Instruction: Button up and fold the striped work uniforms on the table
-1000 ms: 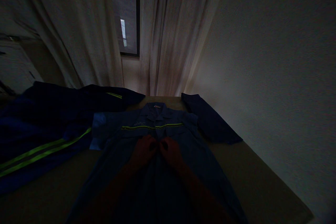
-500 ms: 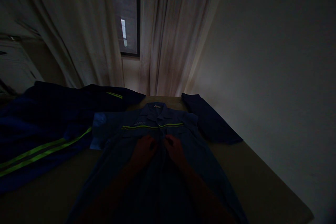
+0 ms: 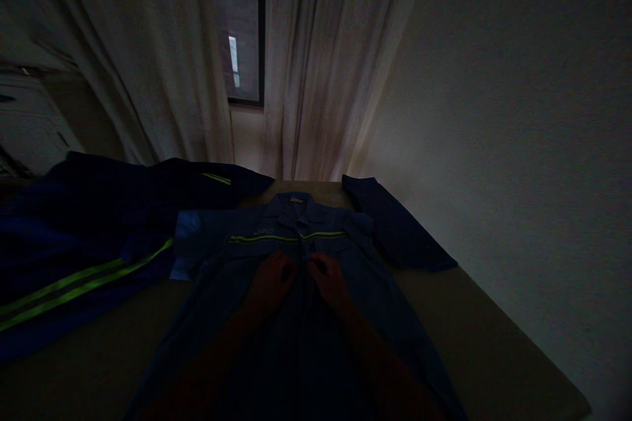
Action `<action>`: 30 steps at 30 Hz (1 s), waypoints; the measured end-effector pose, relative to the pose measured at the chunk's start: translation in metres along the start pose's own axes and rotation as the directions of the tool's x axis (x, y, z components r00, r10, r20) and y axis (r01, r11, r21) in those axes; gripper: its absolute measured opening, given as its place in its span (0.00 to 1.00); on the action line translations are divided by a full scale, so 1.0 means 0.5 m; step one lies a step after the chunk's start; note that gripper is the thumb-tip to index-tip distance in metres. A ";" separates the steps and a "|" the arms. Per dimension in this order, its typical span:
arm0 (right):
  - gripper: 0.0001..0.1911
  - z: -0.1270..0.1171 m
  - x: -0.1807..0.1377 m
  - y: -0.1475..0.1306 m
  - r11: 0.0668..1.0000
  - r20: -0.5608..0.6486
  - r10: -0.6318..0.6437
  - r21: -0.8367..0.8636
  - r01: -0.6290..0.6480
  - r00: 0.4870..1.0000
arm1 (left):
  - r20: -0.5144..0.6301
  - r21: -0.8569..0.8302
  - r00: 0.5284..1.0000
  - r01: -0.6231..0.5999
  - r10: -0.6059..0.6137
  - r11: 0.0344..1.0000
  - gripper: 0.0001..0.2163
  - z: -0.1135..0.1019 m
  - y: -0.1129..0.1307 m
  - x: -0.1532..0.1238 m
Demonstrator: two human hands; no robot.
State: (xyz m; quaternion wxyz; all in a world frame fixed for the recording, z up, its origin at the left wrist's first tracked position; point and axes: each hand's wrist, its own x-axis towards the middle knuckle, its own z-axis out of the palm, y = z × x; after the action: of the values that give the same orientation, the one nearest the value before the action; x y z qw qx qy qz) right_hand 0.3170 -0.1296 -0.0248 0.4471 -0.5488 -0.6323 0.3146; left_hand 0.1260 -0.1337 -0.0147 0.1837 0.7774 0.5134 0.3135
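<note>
A blue short-sleeved work shirt (image 3: pixel 372 296) lies front up, its collar pointing away from me. Yellow-green stripes cross its chest, with pale lettering above them at the left. My left hand (image 3: pixel 273 279) rests on the shirt just left of the front opening, thumb and fingers curled into a pinch. Opposite it, my right hand (image 3: pixel 330 281) pinches at the right side of the same front edge, just below the stripes. Both hands seem to grip the shirt's placket, though dim light hides the fingertips and any button between them.
A dark blue garment with yellow-green bands (image 3: pixel 74 237) spreads over the left of the table (image 3: pixel 494 342). Another dark folded garment (image 3: pixel 399 227) lies at the right, near the wall (image 3: pixel 518 145). Curtains (image 3: pixel 168 59) and a window (image 3: pixel 239 26) stand behind the table.
</note>
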 end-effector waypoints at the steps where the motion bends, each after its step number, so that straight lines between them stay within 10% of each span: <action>1: 0.13 0.000 0.000 -0.001 1.000 0.016 -0.003 0.008 0.003 1.000 | -0.018 -0.013 1.000 -0.009 0.009 1.000 0.04 -0.001 0.001 0.000; 18: 0.11 0.003 -0.010 -0.026 0.986 0.138 -0.095 -0.126 0.112 0.986 | 0.066 0.414 0.990 -0.138 0.121 0.900 0.10 0.001 0.032 -0.012; 30: 0.16 -0.005 -0.007 -0.041 0.992 0.206 -0.117 -0.030 0.126 0.972 | 0.078 0.039 0.997 -0.021 0.018 0.999 0.09 0.009 0.008 0.001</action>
State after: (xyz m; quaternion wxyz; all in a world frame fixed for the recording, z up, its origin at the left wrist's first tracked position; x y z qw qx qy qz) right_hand 0.3108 -0.1375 -0.0065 0.3865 -0.4834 -0.7138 0.3278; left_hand 0.1319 -0.1346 -0.0157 0.1849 0.7974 0.5046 0.2745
